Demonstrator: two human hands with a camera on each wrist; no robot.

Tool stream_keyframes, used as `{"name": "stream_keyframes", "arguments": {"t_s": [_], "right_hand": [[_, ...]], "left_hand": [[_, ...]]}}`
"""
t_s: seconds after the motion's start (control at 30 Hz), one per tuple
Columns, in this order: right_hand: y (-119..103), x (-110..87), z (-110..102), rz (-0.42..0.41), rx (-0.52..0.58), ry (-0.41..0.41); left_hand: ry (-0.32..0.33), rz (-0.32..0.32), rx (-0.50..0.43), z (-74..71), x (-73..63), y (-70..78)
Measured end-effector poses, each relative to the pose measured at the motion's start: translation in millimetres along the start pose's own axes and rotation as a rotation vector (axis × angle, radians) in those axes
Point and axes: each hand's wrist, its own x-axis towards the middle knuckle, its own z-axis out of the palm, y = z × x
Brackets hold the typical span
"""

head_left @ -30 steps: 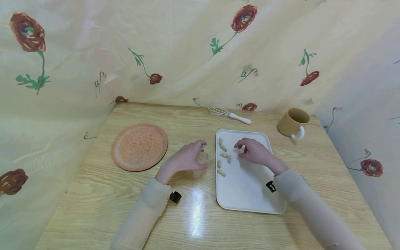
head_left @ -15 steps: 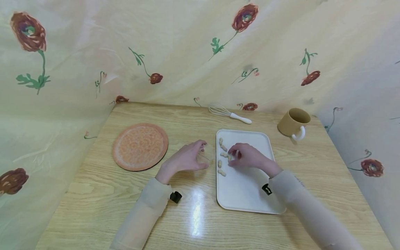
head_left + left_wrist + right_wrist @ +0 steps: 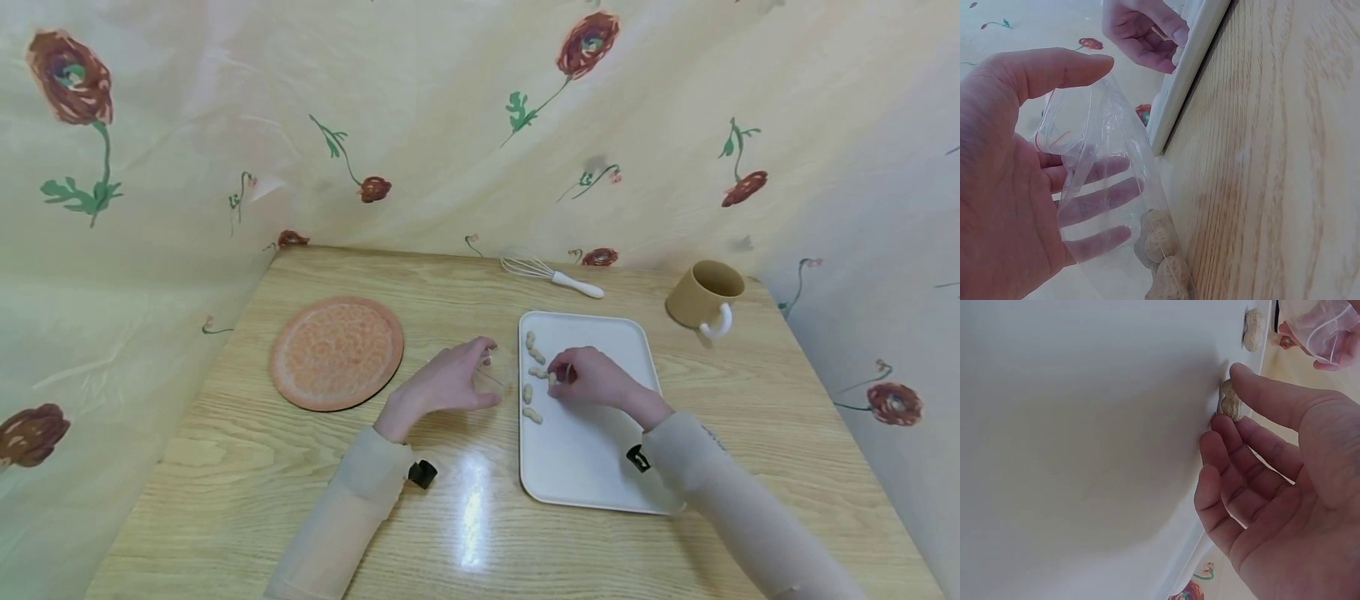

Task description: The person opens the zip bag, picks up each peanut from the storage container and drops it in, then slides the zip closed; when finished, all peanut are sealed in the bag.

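In the head view my right hand (image 3: 596, 379) is low over the white tray (image 3: 585, 458), pinching one unshelled peanut (image 3: 1230, 403) between thumb and fingertips. Several more peanuts (image 3: 532, 415) lie along the tray's left side. Just left of the tray, my left hand (image 3: 450, 379) holds a clear plastic zip bag (image 3: 1107, 181), its thumb at the mouth and the other fingers showing through the film. A few peanuts (image 3: 1163, 244) sit at the bottom of the bag, close to the wooden table. The bag is barely visible in the head view.
An orange round mat (image 3: 337, 354) lies on the wooden table (image 3: 450, 533) at left. Behind the tray is a whisk (image 3: 562, 278) with a white handle. A tan mug (image 3: 701, 296) stands at the back right. Flowered cloth (image 3: 420, 125) hangs behind.
My right hand has moved left and slightly down across the tray, and its fingers have closed on a peanut. My left hand and the bag have stayed in place.
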Motion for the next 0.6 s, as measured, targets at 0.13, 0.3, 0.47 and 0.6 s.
{"name": "stream_keyframes", "arguments": {"t_s": [0.13,0.3,0.47,0.6], "right_hand": [[0.9,-1.0,-2.5,-0.011,0.0,0.008],[-1.1,-2.9,-9.6,-0.054,0.004,0.039],[-9.4,-2.7,-17.3,-0.099,0.002,0.07],[-19.9,-0.8,-20.6,-0.14,0.005,0.099]], "left_hand": [[-0.004,0.0,0.001,0.1,-0.1,0.0],[-0.009,0.002,0.0,1.6,0.1,-0.7],[-0.006,0.007,0.007,3.0,0.5,-1.3],[-0.007,0.003,0.007,4.2,1.0,-1.3]]}}
